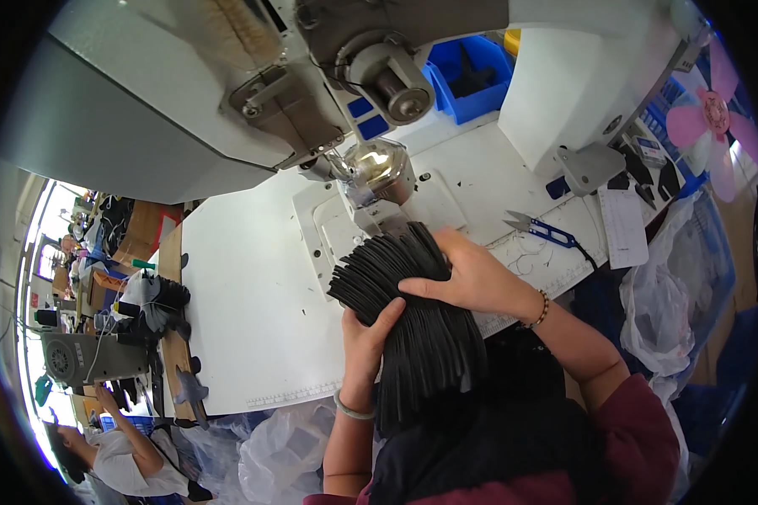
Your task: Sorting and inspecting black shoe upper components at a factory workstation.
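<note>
A thick bundle of black strips [425, 324] fans out between my two hands, just in front of the sewing machine's needle area. My left hand [366, 341] is closed round its left side, the thumb lying on top. From the right, my right hand [467, 273] grips the bundle with the thumb across it and the fingers behind. The upper ends of the strips come close to the metal presser part [379, 217] of the sewing machine [379, 172]; whether they touch it I cannot tell. The lower ends hang toward my lap.
Blue-handled thread snips [547, 229] lie right of the machine bed on the white table [236, 311]. A blue bin [472, 80] stands behind. At the right are a paper sheet [623, 227], a pink fan [716, 114] and plastic bags [661, 311]. A co-worker [122, 459] sits at lower left.
</note>
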The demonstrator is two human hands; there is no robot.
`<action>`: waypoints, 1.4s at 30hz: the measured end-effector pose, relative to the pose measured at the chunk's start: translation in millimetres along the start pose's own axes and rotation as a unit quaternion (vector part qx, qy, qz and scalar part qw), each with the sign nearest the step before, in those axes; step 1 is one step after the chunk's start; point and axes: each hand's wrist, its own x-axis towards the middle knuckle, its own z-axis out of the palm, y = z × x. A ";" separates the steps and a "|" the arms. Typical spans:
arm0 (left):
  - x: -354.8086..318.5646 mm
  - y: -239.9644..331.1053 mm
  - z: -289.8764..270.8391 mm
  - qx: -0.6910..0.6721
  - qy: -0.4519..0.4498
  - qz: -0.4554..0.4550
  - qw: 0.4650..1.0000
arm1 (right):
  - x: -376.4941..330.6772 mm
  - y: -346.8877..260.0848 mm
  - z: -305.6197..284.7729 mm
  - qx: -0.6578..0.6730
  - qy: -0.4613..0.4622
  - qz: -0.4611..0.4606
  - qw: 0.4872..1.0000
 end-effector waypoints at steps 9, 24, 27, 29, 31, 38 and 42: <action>0.2 -8.3 -11.6 0.245 0.076 0.169 0.952 | -6.1 19.2 -11.5 0.298 -0.244 0.133 0.913; -5.4 28.2 -37.2 0.171 -0.134 -0.127 0.968 | -21.0 37.3 -3.7 0.444 -0.243 0.113 0.855; -5.0 24.6 -41.8 0.180 -0.144 -0.123 0.965 | -20.3 33.7 -2.9 0.392 -0.212 0.184 0.876; -7.2 12.2 -55.9 0.180 -0.174 -0.095 0.963 | -16.7 18.9 -11.1 0.344 -0.277 0.173 0.880; -11.4 6.0 -68.1 0.167 -0.230 -0.090 0.954 | -16.2 4.7 -15.9 0.294 -0.339 0.161 0.879; -22.8 -7.8 -34.1 -0.025 -0.262 0.005 0.965 | -33.1 -18.6 -13.2 0.338 -0.334 0.108 0.873; -22.8 -17.3 -41.8 0.038 -0.208 0.018 0.977 | -32.9 -25.0 -16.7 0.362 -0.289 0.090 0.882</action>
